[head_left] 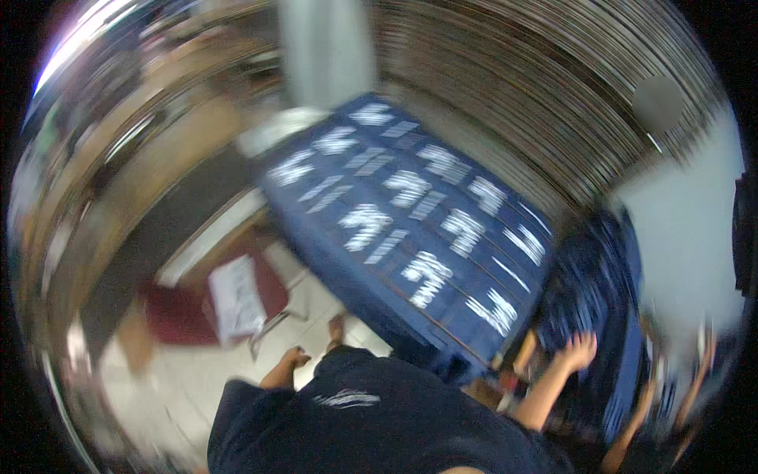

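Observation:
My right hand [580, 350] reaches out at the right, its fingers apart and nothing held in them. It is at the lower part of a heap of dark navy cloth [588, 276]; blur hides whether they touch. My left hand [297, 358] hangs low beside my dark shirt, away from the table, and motion smears its fingers. In front of me, navy fabric pieces [379, 261] with white prints lie in rows across a long table.
A dark red chair [178, 312] with a white printed sheet [237, 299] on it stands at the left. Tall stacks with thin layered edges [505, 71] line the far side. Beyond the table's far end rises a pale column [328, 55]. Another person's arms [643, 407] show at lower right.

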The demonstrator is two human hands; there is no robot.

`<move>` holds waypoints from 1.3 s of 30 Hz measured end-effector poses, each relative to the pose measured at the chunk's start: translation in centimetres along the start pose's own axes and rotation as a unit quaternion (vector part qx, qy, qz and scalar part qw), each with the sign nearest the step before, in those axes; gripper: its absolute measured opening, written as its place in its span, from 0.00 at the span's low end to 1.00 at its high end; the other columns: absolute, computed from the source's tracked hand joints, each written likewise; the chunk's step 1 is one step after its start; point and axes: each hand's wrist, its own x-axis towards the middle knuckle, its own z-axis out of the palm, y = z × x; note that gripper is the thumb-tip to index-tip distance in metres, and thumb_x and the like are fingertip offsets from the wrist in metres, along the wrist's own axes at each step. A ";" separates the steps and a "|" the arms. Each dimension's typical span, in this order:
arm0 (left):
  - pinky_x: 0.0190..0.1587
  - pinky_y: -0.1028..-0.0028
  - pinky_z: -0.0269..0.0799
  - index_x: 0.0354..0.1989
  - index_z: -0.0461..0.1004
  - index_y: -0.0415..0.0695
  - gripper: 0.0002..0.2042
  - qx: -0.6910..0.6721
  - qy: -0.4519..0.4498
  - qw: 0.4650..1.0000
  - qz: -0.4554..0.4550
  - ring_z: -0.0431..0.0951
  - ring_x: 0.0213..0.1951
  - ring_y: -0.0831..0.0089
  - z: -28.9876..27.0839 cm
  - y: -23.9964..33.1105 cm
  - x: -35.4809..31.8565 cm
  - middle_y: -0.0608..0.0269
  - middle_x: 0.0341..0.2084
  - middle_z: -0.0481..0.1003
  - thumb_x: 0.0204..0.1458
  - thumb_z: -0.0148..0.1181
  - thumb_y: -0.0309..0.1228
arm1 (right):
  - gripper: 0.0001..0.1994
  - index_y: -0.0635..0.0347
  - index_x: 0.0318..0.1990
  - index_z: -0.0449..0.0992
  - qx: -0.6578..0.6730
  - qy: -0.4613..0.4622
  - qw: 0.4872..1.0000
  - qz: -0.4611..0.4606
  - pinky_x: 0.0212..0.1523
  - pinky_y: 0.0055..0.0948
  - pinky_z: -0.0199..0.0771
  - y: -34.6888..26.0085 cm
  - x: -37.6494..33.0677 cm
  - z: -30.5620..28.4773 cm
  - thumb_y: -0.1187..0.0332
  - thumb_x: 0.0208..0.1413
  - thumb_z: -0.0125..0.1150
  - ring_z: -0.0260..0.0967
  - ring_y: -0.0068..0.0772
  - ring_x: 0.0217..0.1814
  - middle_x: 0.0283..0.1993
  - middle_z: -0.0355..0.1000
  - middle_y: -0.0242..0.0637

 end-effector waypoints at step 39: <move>0.51 0.58 0.67 0.65 0.49 0.50 0.42 -0.401 -0.612 0.642 0.227 0.66 0.55 0.57 -5.9 42.3 -20.6 0.51 0.59 0.59 0.49 0.34 0.68 | 0.11 0.54 0.44 0.69 0.212 -0.234 0.949 -0.017 0.37 0.21 0.65 -16.2 -5.0 7.7 0.74 0.54 0.57 0.65 0.22 0.41 0.43 0.70 0.29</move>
